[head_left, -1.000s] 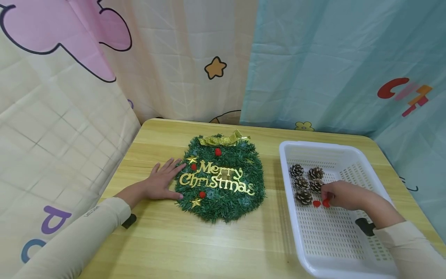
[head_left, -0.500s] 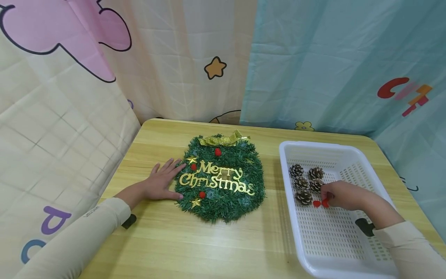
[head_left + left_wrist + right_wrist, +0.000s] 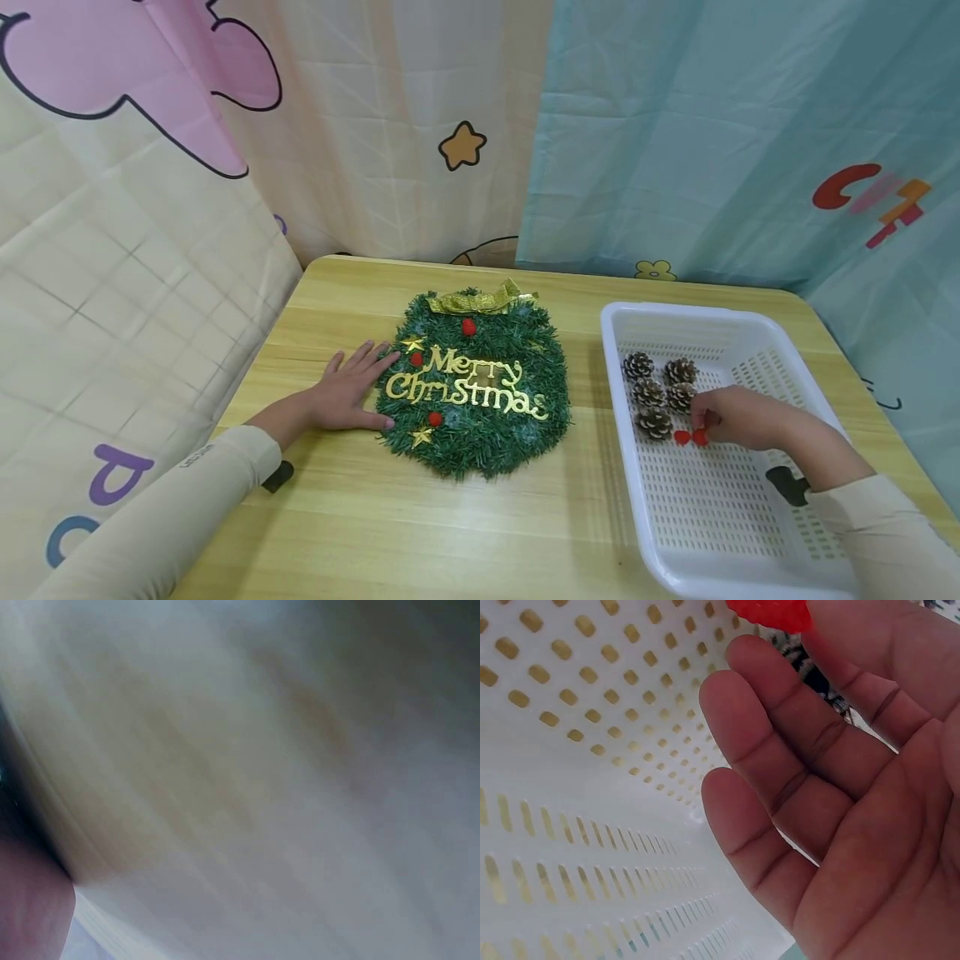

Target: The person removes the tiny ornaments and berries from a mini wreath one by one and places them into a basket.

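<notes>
Left hand: the left hand lies flat on the surface, fingers straight and spread, palm down; the fingertips touch the wreath's edge at its 9 o'clock. It holds nothing.
Left wrist view: blurred; only a pale wood-toned plane and a bit of skin at the lower left corner can be made out.
Right hand: the right hand is inside the basket, its fingertips pinching a red berry; the right wrist view shows a red piece at the tips of the fingers, which are only slightly bent, palm facing the camera.
Second berry: another red berry lies on the basket floor just beside the held one, at its 9 o'clock, near the hand's fingertips.
Basket: a white perforated basket sits on the right part of the surface, at the wreath's 3 o'clock, apart from it.
Cones: five pine cones are bunched in the far left part of the basket, at 10 o'clock from the right hand, close to its fingers.
Wreath: a green wreath lies flat mid-surface, with gold "Merry Christmas" lettering across it, a gold bow at 12 o'clock, small gold stars and red berries on its left half.
Sleeves: both forearms wear pale beige sleeves.
Backdrop: cartoon-printed curtains hang behind the surface, cream and pink at left, pale blue at right.
</notes>
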`<move>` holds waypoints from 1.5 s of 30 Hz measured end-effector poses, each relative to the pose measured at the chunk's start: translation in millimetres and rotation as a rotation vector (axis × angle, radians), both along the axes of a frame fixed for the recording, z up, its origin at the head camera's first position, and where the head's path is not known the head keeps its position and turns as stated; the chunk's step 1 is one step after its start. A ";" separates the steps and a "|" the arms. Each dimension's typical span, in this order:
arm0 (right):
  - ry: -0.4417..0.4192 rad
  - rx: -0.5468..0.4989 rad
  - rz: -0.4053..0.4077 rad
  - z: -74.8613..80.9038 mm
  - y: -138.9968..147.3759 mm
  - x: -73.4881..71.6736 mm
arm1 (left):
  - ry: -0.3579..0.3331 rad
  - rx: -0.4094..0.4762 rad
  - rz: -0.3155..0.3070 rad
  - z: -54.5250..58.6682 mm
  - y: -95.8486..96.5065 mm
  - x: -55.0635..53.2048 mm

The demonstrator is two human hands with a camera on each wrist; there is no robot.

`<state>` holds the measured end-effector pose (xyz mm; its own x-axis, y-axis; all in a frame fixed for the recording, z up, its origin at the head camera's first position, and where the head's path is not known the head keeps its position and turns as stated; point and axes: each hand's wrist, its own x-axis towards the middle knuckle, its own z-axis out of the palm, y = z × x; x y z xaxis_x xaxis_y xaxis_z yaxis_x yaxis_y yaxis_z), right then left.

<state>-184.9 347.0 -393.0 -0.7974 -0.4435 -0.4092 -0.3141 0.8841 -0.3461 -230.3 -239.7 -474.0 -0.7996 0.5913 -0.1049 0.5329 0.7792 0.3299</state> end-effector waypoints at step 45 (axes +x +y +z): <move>0.185 -0.061 0.378 100.1 -121.3 -36.4 | -0.030 0.008 0.015 -0.4 0.6 -0.1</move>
